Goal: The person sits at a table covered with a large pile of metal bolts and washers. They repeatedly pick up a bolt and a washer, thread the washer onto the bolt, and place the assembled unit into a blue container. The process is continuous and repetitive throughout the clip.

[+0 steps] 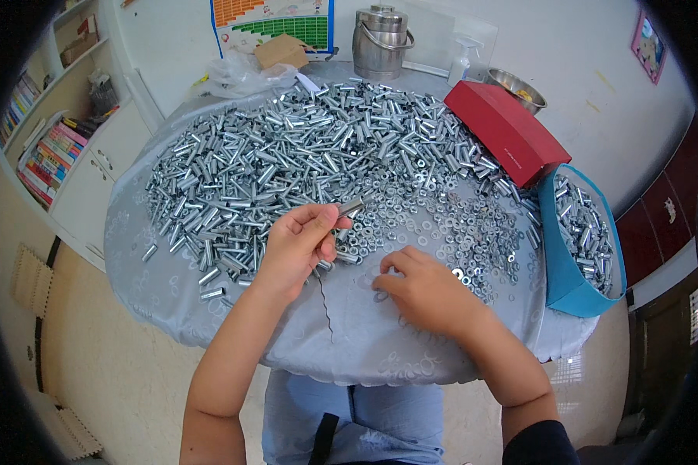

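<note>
The person's blue-clad lap (349,422) sits lowest, against the desk (341,349), which is round and covered in a pale grey cloth. Above it, the left hand (298,248) pinches a short, shiny metal sleeve (350,207) between thumb and fingertips, holding it up over the desk's middle. The right hand (423,291) lies curled, palm down, its fingertips pressed on a small washer (381,296) on the cloth. Just beyond spreads a patch of loose washers (457,232), and behind that a wide heap of the same silvery sleeves (287,147). At the right edge a blue bin (566,271) holds more sleeves. A long red box (506,132) lies at the far right, near a steel bowl (516,85). A steel canister (381,43) stands at the back, beside a small cardboard box (281,51), under a colourful wall chart (275,22).
</note>
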A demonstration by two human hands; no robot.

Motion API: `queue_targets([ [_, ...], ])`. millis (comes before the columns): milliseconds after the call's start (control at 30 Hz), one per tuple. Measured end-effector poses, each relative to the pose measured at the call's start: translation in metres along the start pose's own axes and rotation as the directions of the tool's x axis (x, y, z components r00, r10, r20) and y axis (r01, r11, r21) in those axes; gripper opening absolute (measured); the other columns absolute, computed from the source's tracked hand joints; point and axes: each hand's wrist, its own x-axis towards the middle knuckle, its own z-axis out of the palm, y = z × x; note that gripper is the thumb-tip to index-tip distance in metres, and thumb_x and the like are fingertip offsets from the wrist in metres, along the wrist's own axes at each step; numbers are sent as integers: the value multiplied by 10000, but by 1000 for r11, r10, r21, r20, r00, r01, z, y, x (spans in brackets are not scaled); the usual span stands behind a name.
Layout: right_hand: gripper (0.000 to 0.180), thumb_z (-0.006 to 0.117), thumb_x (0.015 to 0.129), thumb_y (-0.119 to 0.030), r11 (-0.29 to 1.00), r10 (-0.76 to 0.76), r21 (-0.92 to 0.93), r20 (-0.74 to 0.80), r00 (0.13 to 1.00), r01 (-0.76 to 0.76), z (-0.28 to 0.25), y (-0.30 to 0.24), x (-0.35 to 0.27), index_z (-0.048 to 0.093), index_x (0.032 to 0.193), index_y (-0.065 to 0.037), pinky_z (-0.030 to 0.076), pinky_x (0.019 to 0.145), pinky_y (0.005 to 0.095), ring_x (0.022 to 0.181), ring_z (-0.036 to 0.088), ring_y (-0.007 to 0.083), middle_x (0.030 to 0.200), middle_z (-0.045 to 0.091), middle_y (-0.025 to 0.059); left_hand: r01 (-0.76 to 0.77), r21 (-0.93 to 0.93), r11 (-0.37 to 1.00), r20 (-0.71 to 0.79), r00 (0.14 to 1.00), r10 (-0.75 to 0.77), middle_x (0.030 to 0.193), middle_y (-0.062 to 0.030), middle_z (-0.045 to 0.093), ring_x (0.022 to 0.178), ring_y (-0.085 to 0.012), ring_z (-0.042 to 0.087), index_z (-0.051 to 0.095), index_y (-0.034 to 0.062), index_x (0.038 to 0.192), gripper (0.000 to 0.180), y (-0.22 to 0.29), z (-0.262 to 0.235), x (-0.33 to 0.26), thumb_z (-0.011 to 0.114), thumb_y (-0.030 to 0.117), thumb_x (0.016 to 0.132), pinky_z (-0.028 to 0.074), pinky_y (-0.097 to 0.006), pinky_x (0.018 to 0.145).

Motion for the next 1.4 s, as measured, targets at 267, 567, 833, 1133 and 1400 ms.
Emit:
queue_targets([
  [267,223,571,745,-83,994,5,111,-27,1000,-2,-5,0,0,614,963,-64,462,701,355,798,546,260,856,542,74,-19,9,1000,-24,1000,20,843,-61,615,510,-25,437,583,33,961,183,1,-1,-1,552,198,887,343,-196,474],
  [567,312,567,819,-188,998,46,39,42,998,-47,16,-17,9,564,1113,-84,471,669,353,773,563,266,841,536,91,-21,7,1000,-33,999,21,842,-76,618,504,-30,439,581,29,938,173,5,2,1,561,191,882,344,-194,464],
  [833,161,602,744,-118,991,134,27,-46,990,-133,-21,8,-1,647,895,-83,464,639,378,724,560,268,757,557,83,4,103,995,-44,999,0,852,-108,625,499,-50,457,580,21,935,158,4,5,-3,557,168,880,382,-205,462],
  [1133,223,624,741,-145,964,44,246,216,976,-98,-24,11,-11,632,955,-82,470,698,372,803,569,280,854,577,89,-30,159,987,-29,999,36,859,-115,631,499,-55,480,575,9,944,171,-1,16,-3,549,168,885,404,-198,464],
  [1400,104,579,782,-97,913,106,355,272,956,-202,-19,10,-12,577,861,-29,464,706,357,814,573,288,872,567,102,-38,85,996,71,997,32,876,-93,641,521,-46,482,590,-2,948,207,9,45,18,579,189,869,398,-189,483],
])
